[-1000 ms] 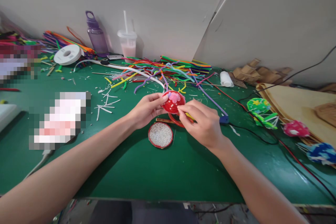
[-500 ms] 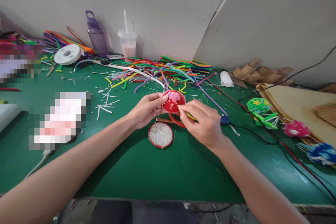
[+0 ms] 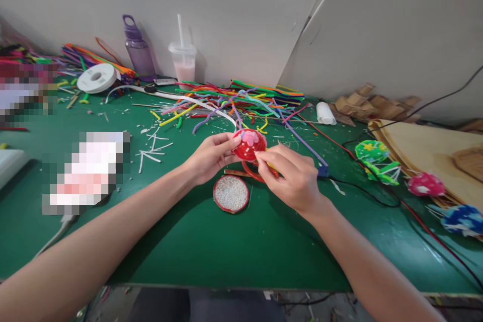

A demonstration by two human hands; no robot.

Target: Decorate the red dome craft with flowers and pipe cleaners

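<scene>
A green table (image 3: 226,246) was seen. A red dish of white beads (image 3: 231,193) was set near its middle, a red ring (image 3: 249,173) just beyond. Coloured pipe cleaners (image 3: 241,98) were heaped at the far middle, and white scraps (image 3: 153,150) were strewn to their left. A tape roll (image 3: 97,78), a purple bottle (image 3: 139,53) and a lidded cup (image 3: 183,63) were stood far left. Green pieces (image 3: 372,153), cables (image 3: 362,192) and tan sheets (image 3: 422,146) were laid to the right.
</scene>
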